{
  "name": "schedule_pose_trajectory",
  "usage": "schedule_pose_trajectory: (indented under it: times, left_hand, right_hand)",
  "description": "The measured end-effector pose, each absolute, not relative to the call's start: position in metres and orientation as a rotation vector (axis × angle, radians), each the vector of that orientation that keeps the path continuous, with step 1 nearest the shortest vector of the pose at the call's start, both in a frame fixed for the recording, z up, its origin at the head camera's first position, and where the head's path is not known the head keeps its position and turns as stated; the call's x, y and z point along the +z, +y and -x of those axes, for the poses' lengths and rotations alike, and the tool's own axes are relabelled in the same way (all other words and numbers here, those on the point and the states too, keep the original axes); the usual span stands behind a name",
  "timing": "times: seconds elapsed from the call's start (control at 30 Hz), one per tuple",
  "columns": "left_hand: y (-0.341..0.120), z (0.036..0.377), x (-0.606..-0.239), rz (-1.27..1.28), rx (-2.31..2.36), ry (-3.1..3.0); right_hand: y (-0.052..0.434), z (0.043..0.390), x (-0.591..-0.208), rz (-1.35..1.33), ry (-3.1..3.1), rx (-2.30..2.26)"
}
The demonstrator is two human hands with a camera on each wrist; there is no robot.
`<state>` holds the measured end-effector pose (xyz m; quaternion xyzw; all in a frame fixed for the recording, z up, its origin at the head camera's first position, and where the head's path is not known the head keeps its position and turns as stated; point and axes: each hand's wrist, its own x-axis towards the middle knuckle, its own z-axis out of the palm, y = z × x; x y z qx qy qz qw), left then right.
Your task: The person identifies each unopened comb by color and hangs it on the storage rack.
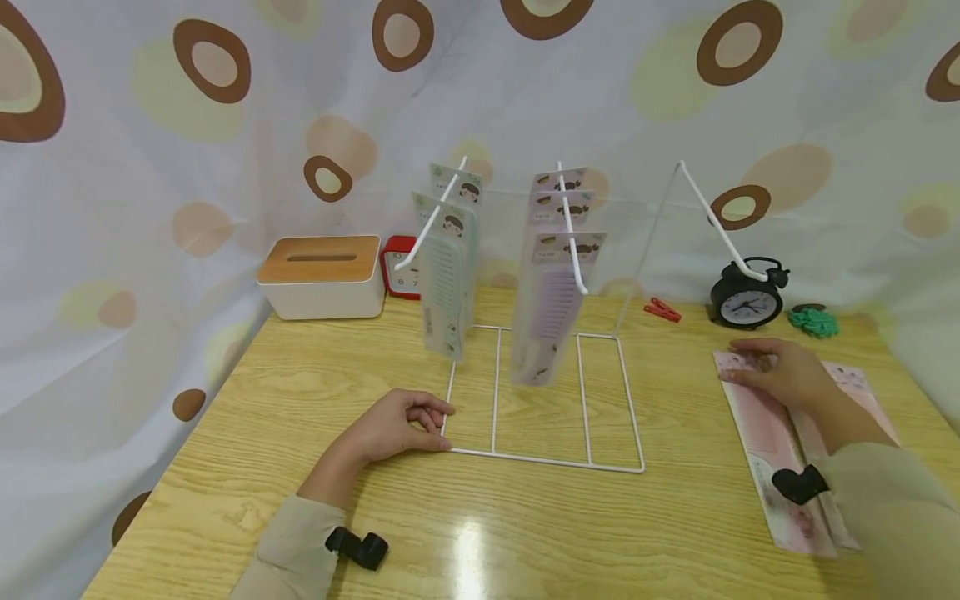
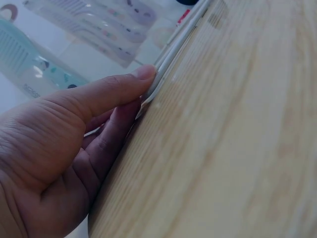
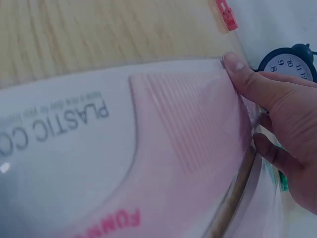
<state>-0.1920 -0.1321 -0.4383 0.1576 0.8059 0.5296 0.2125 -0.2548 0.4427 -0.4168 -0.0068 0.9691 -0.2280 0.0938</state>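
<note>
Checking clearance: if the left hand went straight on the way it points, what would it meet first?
The white wire rack: the left hand pinches it at a near corner of the base. Past that, probably the nearest inner crossbar, though depth is hard to judge.

Left hand (image 2: 69,144) comes in at lower left, thumb and fingertips pinch white wire (image 2: 173,52) near a bend; other fingers curl below the thumb. Wire runs on to the top edge, along the wood table (image 2: 237,124), which fills the right side. Green comb (image 2: 22,47) at upper left, past the hand. Purple combs (image 2: 99,25) at top, overlapping. Small red thing (image 2: 184,17) beyond the wire, too blurred to name.
</note>
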Motion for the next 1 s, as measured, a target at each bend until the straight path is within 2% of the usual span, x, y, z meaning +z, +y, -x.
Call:
schedule_pose_trajectory:
  times: [0.5, 0.63, 0.77, 1.0]
  left_hand:
    - [-0.131, 0.193, -0.438, -0.452, 1.469, 2.237]
    - [-0.130, 0.193, -0.438, -0.454, 1.467, 2.237]
    - [-0.131, 0.193, -0.438, -0.446, 1.458, 2.245]
    - [-0.133, 0.192, -0.437, -0.439, 1.461, 2.243]
  right_hand:
    - [0.445, 0.238, -0.428, -0.314, 2.849, -1.250]
    - [0.440, 0.232, -0.416, -0.344, 2.578, -1.766]
    - [0.430, 0.226, -0.393, -0.305, 2.180, -2.259]
    - [0.405, 0.219, -0.355, -0.075, 1.931, -2.614]
